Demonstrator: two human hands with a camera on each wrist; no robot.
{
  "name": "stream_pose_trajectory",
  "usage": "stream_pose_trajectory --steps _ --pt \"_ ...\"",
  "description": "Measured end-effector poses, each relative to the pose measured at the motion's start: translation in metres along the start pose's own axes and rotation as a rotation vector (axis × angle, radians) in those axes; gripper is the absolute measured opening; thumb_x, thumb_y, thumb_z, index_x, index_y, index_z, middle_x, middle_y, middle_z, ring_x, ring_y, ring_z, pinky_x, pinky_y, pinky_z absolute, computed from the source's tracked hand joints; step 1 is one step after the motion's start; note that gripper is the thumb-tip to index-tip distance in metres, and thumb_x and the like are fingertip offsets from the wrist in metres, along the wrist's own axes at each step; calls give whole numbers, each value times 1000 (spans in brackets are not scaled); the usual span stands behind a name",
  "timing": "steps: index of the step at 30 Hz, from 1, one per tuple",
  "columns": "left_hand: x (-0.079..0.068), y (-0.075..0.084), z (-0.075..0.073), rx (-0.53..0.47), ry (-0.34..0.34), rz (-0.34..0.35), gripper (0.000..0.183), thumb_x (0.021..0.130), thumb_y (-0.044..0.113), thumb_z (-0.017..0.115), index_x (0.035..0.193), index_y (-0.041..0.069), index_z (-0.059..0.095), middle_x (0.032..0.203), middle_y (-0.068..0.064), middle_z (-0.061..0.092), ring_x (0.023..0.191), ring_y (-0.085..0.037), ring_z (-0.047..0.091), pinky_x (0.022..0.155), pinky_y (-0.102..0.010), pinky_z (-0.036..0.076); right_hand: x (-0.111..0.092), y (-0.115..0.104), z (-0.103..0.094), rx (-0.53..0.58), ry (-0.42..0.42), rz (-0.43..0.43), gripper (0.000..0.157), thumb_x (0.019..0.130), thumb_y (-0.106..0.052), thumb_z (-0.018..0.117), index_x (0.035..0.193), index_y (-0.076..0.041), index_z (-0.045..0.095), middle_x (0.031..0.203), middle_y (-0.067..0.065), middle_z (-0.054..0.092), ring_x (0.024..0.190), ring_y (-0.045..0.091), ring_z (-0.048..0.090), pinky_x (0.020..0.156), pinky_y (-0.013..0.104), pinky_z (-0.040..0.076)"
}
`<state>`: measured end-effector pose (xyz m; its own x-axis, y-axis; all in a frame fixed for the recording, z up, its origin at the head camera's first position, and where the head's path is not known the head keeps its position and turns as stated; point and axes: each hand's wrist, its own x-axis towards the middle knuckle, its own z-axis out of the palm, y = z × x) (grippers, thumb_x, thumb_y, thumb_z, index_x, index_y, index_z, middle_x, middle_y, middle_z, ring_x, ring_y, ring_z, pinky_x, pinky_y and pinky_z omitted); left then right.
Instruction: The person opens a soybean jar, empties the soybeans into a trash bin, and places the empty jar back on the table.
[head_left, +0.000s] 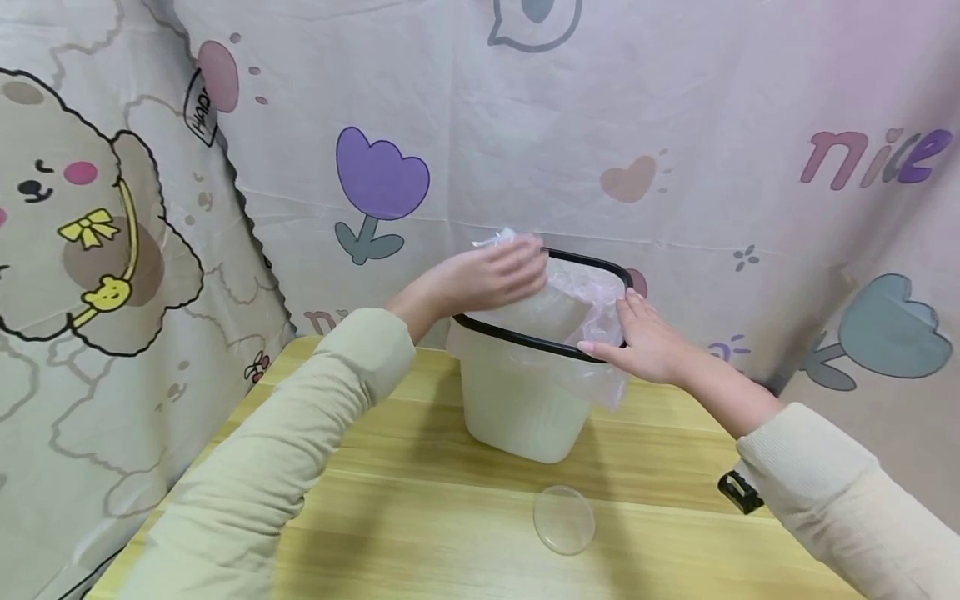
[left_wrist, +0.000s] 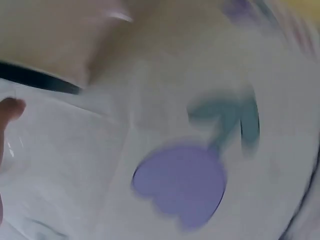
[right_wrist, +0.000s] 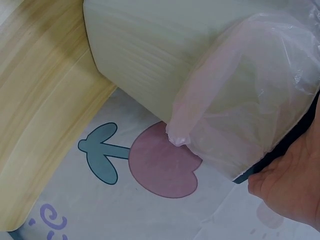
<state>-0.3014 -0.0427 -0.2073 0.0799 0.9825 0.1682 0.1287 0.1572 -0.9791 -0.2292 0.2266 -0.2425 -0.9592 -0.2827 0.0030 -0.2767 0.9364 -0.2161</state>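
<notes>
A white bin point(head_left: 525, 408) with a black rim ring point(head_left: 517, 337) stands on the table, lined with a thin pinkish plastic bag point(head_left: 600, 300). The bag's edge hangs outside the wall, as the right wrist view also shows. My right hand point(head_left: 648, 342) rests on the right corner of the rim, thumb along the near side, fingers on the right side. Over the bin's left back part is my left hand point(head_left: 498, 273), blurred. A clear, crinkled piece of plastic point(head_left: 495, 237) shows just behind it; whether the fingers grip this is unclear. The left wrist view catches only the thumb point(left_wrist: 11, 110).
On the wooden table point(head_left: 375, 508), a clear round lid point(head_left: 564, 520) lies in front of the bin. A small black object point(head_left: 741, 492) lies by the right sleeve. A printed cloth point(head_left: 525, 125) hangs close behind the bin, another on the left.
</notes>
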Motion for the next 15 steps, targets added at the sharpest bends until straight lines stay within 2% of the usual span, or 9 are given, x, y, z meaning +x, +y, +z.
stream_pose_trajectory --steps 4,7,11,13,15 --pt "-1 -1 1 -54 61 -103 32 94 4 43 123 11 53 123 -7 58 118 -26 53 108 -34 39 0 0 -1 1 7 -3 97 89 -59 42 141 17 8 149 35 1 140 45 0 116 55 7" --pt "-2 0 0 -110 52 -160 33 93 -1 42 123 9 52 123 -9 58 117 -27 54 108 -36 39 0 -1 -2 8 7 -6 98 89 -59 42 141 17 8 150 34 1 140 45 0 116 55 7" --pt "-4 0 -3 -235 -19 -301 37 89 -5 46 124 6 50 125 -12 56 120 -30 51 110 -38 36 -1 -2 -2 8 9 -8 98 89 -59 43 141 17 8 149 35 1 141 44 0 116 55 7" --pt "-4 -1 -5 -323 -74 -363 44 84 3 59 127 4 47 129 -14 53 123 -32 48 112 -39 33 -1 -1 -1 8 10 -10 98 89 -58 43 141 17 8 149 35 2 140 44 0 116 55 6" --pt "-6 -1 -8 -409 -133 -422 62 76 14 72 130 2 44 132 -15 50 126 -33 45 114 -40 29 -1 -1 0 9 12 -10 98 89 -58 43 141 17 9 149 35 2 140 45 0 116 55 6"
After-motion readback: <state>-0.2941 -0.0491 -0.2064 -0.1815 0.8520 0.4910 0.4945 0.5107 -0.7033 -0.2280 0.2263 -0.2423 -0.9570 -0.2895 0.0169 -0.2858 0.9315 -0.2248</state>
